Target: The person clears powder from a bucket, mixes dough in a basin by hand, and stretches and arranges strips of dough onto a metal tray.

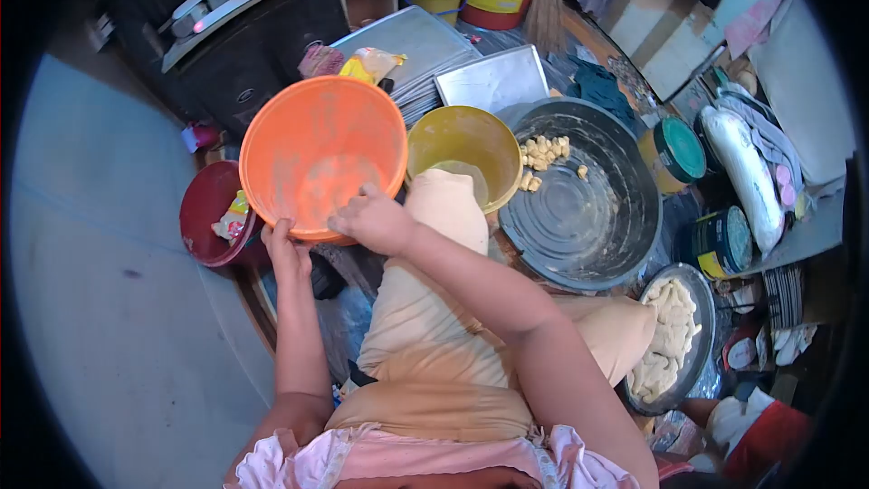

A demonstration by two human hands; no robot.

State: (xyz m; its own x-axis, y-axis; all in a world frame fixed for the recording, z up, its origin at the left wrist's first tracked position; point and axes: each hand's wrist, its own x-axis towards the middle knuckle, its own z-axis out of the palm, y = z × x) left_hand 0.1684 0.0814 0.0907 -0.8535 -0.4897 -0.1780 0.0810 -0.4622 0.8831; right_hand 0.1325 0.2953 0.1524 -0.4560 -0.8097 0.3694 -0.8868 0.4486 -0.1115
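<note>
An orange basin [317, 140], tilted with its inside showing, is held at its near rim. My left hand [288, 249] grips the lower left of that rim, thumb on the edge. At the lower right of the rim, my right hand [371, 217] has its fingers curled over the edge. Beside it stands a yellow-green bucket [480, 131] with something pale at its bottom. A wide black tub [588, 217] farther right holds several small yellowish lumps [545, 152]. Pale dough pieces [668, 335] lie in a dark round tray [701, 308] at the right.
A dark red bucket [204, 226] with packets stands at the left. Metal trays [493, 80] lie behind the basins. Lidded tubs [683, 149] and a long plastic-wrapped roll [744, 172] are at the right. A person's red and white sleeve [756, 435] shows at the lower right.
</note>
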